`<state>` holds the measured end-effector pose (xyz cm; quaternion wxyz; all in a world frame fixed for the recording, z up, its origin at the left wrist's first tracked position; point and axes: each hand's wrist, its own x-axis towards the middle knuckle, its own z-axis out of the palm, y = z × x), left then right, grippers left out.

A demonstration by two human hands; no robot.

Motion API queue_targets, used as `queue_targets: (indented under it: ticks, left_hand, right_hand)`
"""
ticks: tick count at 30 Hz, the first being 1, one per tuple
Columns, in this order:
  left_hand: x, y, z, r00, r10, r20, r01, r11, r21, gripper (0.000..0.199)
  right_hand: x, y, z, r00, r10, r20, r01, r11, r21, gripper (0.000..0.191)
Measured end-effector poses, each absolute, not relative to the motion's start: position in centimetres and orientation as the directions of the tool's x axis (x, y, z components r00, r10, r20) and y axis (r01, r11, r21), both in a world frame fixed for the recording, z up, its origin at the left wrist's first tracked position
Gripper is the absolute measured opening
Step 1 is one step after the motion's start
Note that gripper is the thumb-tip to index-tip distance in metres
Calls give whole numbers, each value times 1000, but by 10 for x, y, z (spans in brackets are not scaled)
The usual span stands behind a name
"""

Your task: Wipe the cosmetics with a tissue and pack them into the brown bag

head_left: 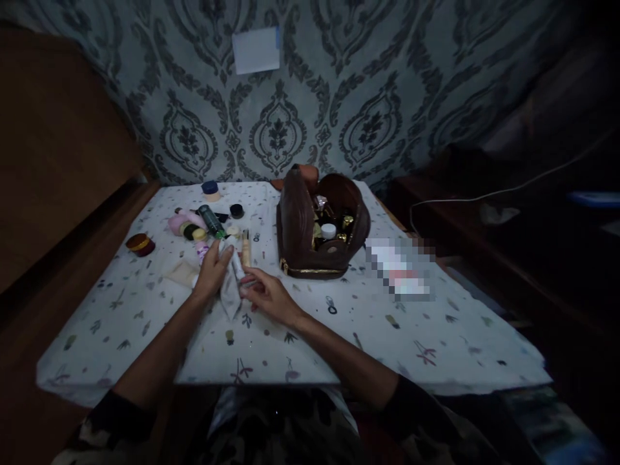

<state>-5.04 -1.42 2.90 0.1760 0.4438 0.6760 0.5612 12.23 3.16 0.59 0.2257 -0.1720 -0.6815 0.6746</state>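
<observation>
Sleeves [130, 413] at table edge [261, 383]; hands [211, 270] on pale item [230, 298]; bag [296, 226] apart.

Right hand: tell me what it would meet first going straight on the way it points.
The right hand would most likely meet the pale item held in the left hand; the two look very close, and depth leaves any contact unclear.

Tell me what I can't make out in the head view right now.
All in the head view:
Any print on the pale item between the left hand and right hand: too dim and blurred.
Left palm: hidden by the back of that hand.
Bottom inside the brown bag: hidden by its walls and contents.
Object right of the bag: masked by pixel blocks.
Left sleeve: cut off by the bottom edge.
</observation>
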Motion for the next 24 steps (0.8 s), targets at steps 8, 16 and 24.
queue_targets:
  ticks: [8, 16, 24]
  left_hand:
    - [-62, -17, 38, -423, 733, 533, 809, 41, 586, 27]
    - [-58, -24, 37, -509, 805, 304, 860, 462, 218, 38]
    - [-58, -21, 34, -500, 814, 294, 864, 491, 110, 37]
  right_hand:
    - [121, 32, 3, -841, 526, 124, -79, 107, -991, 60]
    - [123, 30, 13, -842, 529, 104, -46, 122, -992, 49]
    - [123, 30, 13, -830, 538, 145, -43, 197, -979, 34]
